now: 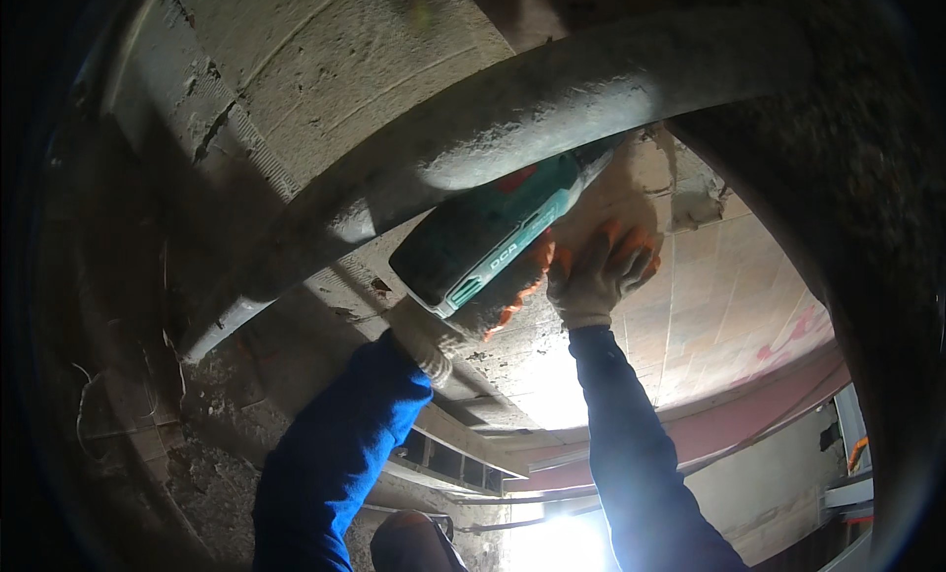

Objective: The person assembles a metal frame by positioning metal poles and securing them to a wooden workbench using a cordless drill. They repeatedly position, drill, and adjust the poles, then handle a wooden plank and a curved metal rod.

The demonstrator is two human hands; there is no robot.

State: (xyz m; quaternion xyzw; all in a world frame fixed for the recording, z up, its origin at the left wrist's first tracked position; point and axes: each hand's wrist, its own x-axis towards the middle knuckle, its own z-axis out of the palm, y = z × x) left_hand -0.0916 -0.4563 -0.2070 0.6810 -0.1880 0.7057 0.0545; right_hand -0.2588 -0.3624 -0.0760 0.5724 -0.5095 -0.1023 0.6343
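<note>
The left hand (505, 298), gloved and mostly hidden behind the green tool (485, 232), grips it; its finger closure is partly unseen. The right hand (603, 272), at the tool's 4 o'clock, has bent, parted fingers; whether it holds anything I cannot tell. The tool's nose points to 2 o'clock. A grey pipe (394, 186) crosses at 12 o'clock; a light (558, 547) glares near 6.

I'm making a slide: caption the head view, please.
A gloved left hand holds a green power tool beside a thick pipe, gloved right hand raised nearby.
</note>
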